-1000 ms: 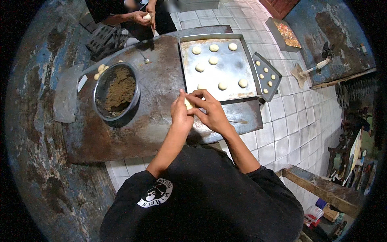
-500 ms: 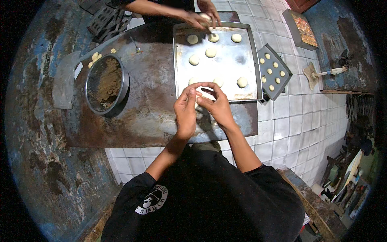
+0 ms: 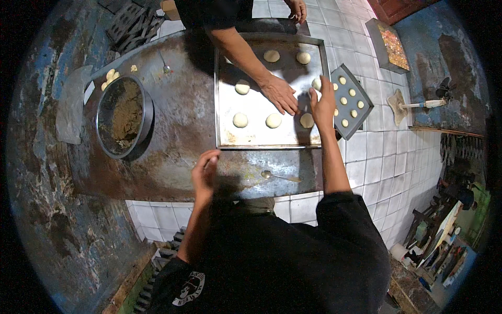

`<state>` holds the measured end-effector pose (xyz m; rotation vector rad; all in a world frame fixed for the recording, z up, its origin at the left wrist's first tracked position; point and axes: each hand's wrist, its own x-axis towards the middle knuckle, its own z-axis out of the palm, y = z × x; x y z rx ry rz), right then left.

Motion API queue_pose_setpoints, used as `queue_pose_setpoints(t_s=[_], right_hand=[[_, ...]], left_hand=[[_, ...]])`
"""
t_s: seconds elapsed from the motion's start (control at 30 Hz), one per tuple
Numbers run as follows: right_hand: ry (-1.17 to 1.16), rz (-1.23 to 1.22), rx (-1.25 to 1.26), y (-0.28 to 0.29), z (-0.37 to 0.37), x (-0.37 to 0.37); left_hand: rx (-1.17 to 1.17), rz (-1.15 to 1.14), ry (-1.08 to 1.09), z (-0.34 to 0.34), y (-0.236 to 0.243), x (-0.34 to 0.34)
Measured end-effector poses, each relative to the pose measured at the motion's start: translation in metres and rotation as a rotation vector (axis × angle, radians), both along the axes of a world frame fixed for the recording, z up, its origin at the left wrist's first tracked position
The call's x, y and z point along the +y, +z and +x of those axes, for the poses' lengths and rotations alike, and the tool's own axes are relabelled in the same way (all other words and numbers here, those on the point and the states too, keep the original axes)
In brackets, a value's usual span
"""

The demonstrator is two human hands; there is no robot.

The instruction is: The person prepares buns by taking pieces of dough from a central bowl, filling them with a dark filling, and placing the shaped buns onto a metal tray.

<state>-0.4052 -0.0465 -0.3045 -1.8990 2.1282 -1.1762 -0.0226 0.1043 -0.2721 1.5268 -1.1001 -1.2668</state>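
Over the right side of a large metal baking tray (image 3: 256, 140), my right hand (image 3: 325, 107) pinches a pale round dough ball (image 3: 316, 83) between thumb and fingers. My left hand (image 3: 204, 171) is raised by the tray's near left corner, its fingers loosely curled and apart, with nothing visible in it. Several dough balls, such as one dough ball (image 3: 273, 120) at the near edge, sit spaced on the tray. Another person's hand (image 3: 281, 95) reaches flat across the tray, close to the dough ball (image 3: 306, 121) below my right hand.
A metal bowl (image 3: 148, 112) of brown crumbly filling stands at left, with several dough pieces (image 3: 111, 77) behind it. A spoon (image 3: 280, 177) lies before the tray. On the right is a smaller dark tray (image 3: 357, 126) of dough balls. The other person's second hand (image 3: 298, 10) is far off.
My hands, together around the dough before, have separated: the right carried a dough ball to the tray's right side, the left drew back leftward. The other person's arm now reaches across the tray.
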Motion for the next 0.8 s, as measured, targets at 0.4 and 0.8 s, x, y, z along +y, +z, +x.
queue_pose_setpoints(t_s=[0.4, 0.8], right_hand=[[-0.149, 0.132, 0.353, -0.135, -0.018, -0.085], [-0.156, 0.121, 0.037, -0.070, 0.017, -0.043]], left_hand=[[-0.116, 0.209, 0.391, 0.084, -0.003, 0.089], [-0.146, 0.112, 0.351, 0.112, -0.003, 0.099]])
